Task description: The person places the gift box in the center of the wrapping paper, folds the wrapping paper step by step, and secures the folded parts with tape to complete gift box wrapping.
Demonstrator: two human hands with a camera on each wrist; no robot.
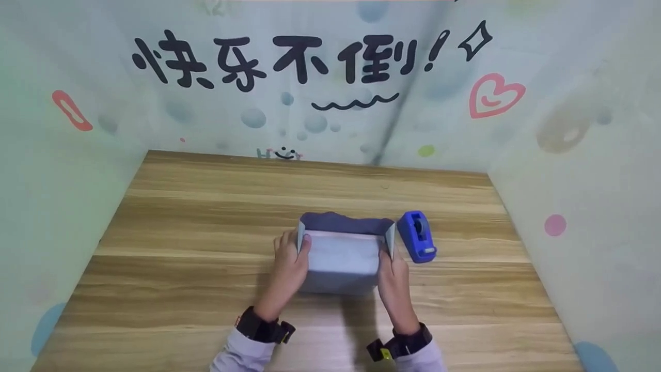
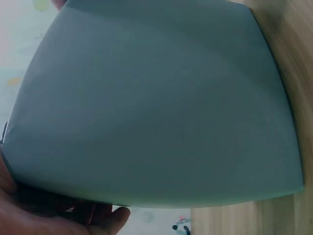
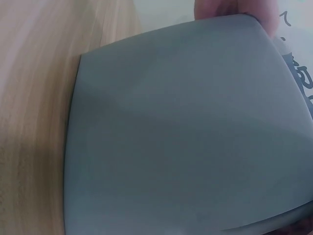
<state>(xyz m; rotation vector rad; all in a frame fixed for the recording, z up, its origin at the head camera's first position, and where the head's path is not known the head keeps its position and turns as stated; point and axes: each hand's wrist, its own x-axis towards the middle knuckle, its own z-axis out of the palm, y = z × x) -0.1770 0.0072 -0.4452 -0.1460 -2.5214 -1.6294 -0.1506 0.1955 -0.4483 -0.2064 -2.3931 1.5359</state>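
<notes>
A box covered in grey-blue paper [image 1: 341, 253] stands on the table before me. Its upper end has paper edges sticking up, with a darker inner flap [image 1: 346, 225] at the back and a narrow flap on each side. My left hand [image 1: 292, 258] grips the left side, thumb at the front and fingers outside the side flap. On the opposite side my right hand [image 1: 395, 271] holds it likewise. The plain paper face [image 2: 146, 107] fills most of the left wrist view, above the left hand [image 2: 63, 218]. In the right wrist view the same face [image 3: 181, 132] hides most of the right hand.
A blue tape dispenser [image 1: 417, 235] is on the table just right of the box. The wood-grain table [image 1: 181, 258] is bounded by printed cloth walls [image 1: 330, 129] at the back and both sides.
</notes>
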